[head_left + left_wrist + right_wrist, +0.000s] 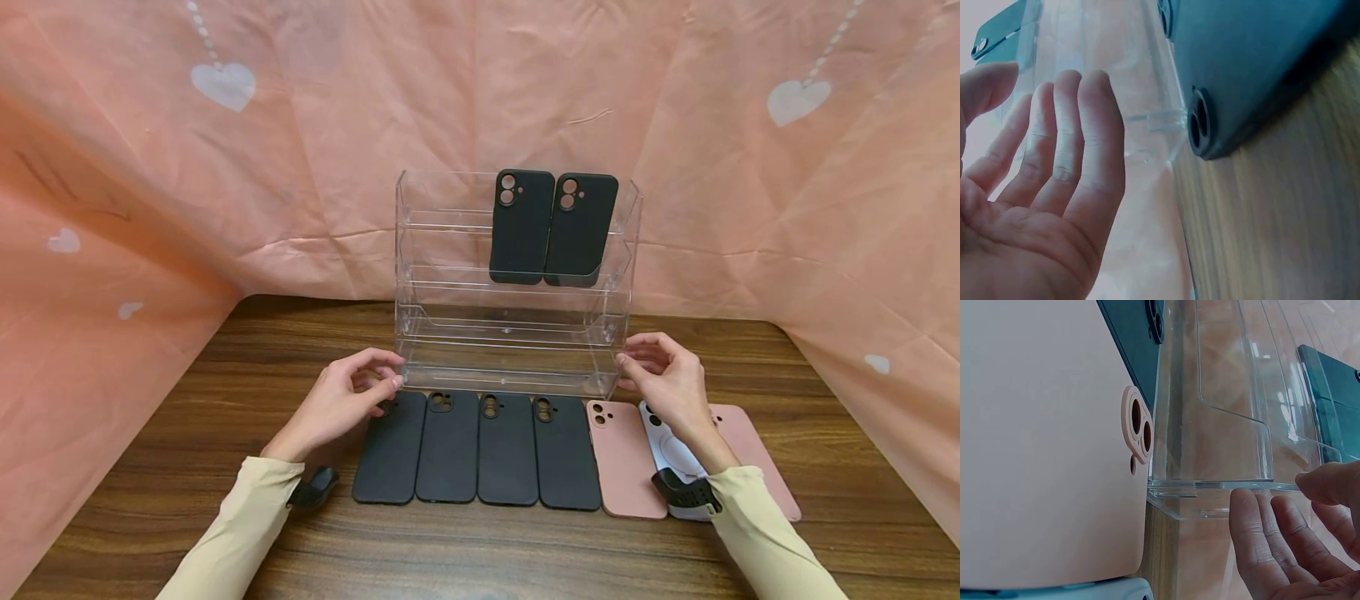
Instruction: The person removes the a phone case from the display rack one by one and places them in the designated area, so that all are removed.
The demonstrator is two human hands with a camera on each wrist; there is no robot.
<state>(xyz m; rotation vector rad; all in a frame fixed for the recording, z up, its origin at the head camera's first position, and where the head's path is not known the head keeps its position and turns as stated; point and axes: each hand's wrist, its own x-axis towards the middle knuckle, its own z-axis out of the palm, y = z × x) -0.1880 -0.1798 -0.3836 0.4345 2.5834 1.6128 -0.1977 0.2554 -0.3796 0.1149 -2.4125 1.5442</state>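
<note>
Head view: clear rack (450, 333) stands mid-table toward back edge, 2 black cases (553, 227) on upper tier. Left hand (341, 408) at lower left corner, right hand (667, 379) at lower right corner; fingers loosely curled at side walls, firm grip not evident. Row of cases (480, 446) lies along front. Rack likely light, stiff, slippery, brittle; hold both side walls low.
</note>
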